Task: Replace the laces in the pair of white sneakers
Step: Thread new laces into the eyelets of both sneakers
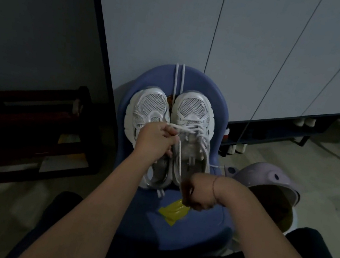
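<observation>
Two white sneakers sit side by side, toes away from the person, on a blue stool point(211, 225) that stands against a pale cabinet point(248, 40). The left sneaker point(148, 106) lies on the stool's left half, and the right sneaker point(194, 112) touches it along the inner edge. The right sneaker has a white lace point(189, 128) crossed through its front eyelets, with looser strands running back over the tongue. The left hand point(155, 137) is over the middle of the pair, its fingers pinched shut on a strand of that lace, which runs from the grip across to the right sneaker's eyelets. The right hand point(197, 193) is at the heel end of the right sneaker, curled into a closed fist; a lace strand runs down from the left hand toward it, but whether the fist grips that strand cannot be told. A thin bracelet point(214, 188) circles the right wrist. A second lace point(179, 78) lies in two parallel strands over the stool's far edge, passing between the toes. A yellow wrapper point(172, 213) lies on the stool's near part, just below the right hand. A lilac bin point(269, 180) stands to the right of the stool.
</observation>
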### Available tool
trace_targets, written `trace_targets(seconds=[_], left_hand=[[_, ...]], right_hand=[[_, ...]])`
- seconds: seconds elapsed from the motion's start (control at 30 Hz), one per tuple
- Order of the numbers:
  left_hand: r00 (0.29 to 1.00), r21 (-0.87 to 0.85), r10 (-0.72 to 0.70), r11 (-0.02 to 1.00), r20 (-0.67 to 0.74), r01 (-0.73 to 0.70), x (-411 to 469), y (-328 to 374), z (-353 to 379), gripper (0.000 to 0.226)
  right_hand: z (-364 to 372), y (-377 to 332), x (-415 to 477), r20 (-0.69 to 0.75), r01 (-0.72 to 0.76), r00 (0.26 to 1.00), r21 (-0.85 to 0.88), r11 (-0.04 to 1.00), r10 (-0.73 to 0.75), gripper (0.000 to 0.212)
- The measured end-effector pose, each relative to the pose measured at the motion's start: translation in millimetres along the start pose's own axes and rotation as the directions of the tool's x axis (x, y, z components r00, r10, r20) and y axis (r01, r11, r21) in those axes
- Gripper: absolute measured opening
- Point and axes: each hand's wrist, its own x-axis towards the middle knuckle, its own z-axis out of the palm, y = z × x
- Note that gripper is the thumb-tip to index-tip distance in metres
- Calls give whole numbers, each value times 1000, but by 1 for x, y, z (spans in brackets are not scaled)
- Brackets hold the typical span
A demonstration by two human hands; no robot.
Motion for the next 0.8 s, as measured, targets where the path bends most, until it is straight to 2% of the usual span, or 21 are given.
trace_targets(seconds=[0.03,0.1,0.13,0.2,0.23,0.27,0.43,0.47,0.53,0.63,0.7,0.73,0.8], left_hand=[[1000,3,-2,1000,0,2,0,0,0,14],[1000,13,-2,1000,-7,2,0,0,1,16],[1000,16,0,1000,-11,0,1,0,1,16],[1000,19,6,1000,-21,-5,1,-1,1,17],[1000,23,10,1000,-25,-10,2,-1,1,17],[1000,28,14,1000,-26,-13,1,-2,2,17],[999,24,20,1000,-31,-19,1,-2,2,16],[999,24,22,999,-33,-21,2,-2,2,17],[999,17,21,1000,-33,-20,3,-4,2,18],[1000,2,9,1000,-21,-9,4,-4,1,15],[1000,-5,3,1000,-19,-4,3,-4,1,14],[1000,-5,3,1000,-19,-3,3,-3,1,14],[1000,-1,7,1000,-21,-7,3,-3,1,14]], right_hand=[[1,0,-2,-1,-24,1000,41,999,24,22],[0,-2,-1,-179,-7,983,228,974,49,27],[-2,-3,3,-336,42,939,310,950,69,28],[-6,-8,11,-612,179,781,412,894,126,29],[-7,-11,16,-669,243,726,462,853,156,31],[-7,-14,21,-690,287,703,498,818,174,32],[-6,-19,34,-746,348,642,488,800,176,19],[-6,-18,32,-742,341,656,454,823,137,25],[-6,-15,24,-656,267,754,350,898,32,24],[-1,-7,14,-306,66,952,105,992,-31,15],[5,-1,11,-128,-2,992,-12,1000,1,14],[6,0,10,-107,-14,994,21,1000,16,17],[4,-3,6,-169,1,985,267,964,46,21]])
